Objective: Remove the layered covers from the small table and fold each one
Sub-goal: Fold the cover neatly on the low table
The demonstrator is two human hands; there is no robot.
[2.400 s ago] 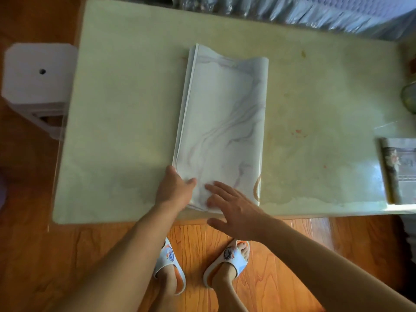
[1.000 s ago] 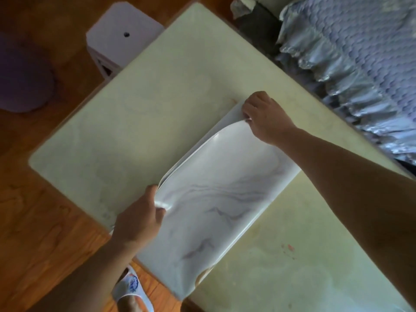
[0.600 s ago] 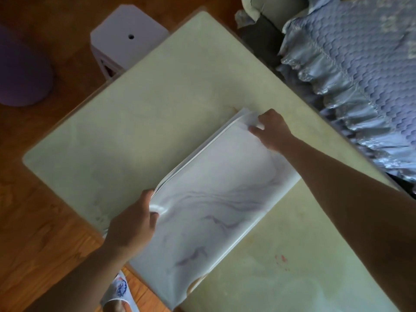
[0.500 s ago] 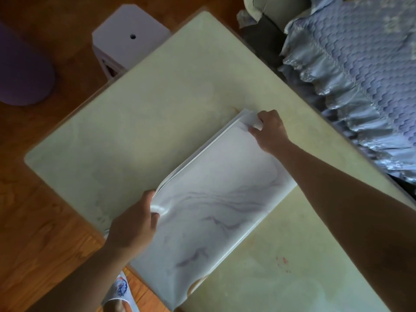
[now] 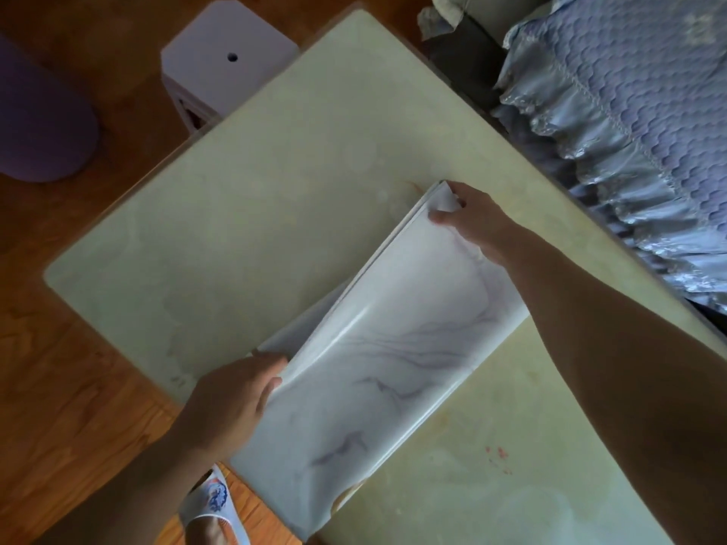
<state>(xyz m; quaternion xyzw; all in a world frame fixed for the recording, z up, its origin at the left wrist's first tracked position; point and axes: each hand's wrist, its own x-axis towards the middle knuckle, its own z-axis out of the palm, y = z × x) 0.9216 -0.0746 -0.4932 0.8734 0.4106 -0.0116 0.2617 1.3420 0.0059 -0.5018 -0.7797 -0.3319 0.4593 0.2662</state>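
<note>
A white marble-patterned cover (image 5: 397, 367), folded into a long strip, lies diagonally on the pale green table (image 5: 244, 214). Its near end hangs over the table's front edge. My left hand (image 5: 232, 407) grips the strip's left long edge near the front, fingers curled round the top layer, which is lifted off the layers beneath. My right hand (image 5: 472, 218) pinches the far corner of the strip, thumb on top. The top layer bows upward between the two hands.
A white plastic stool (image 5: 228, 64) stands off the table's far left corner. A blue quilted bed cover (image 5: 629, 112) borders the table on the right. A purple object (image 5: 39, 127) sits on the wooden floor at left. My slippered foot (image 5: 212, 505) is below the table edge.
Since the earliest frame the strip was turned diagonal and both hands took hold of its left edge. In the last half second my left hand lifted the top layer higher, exposing the layers below.
</note>
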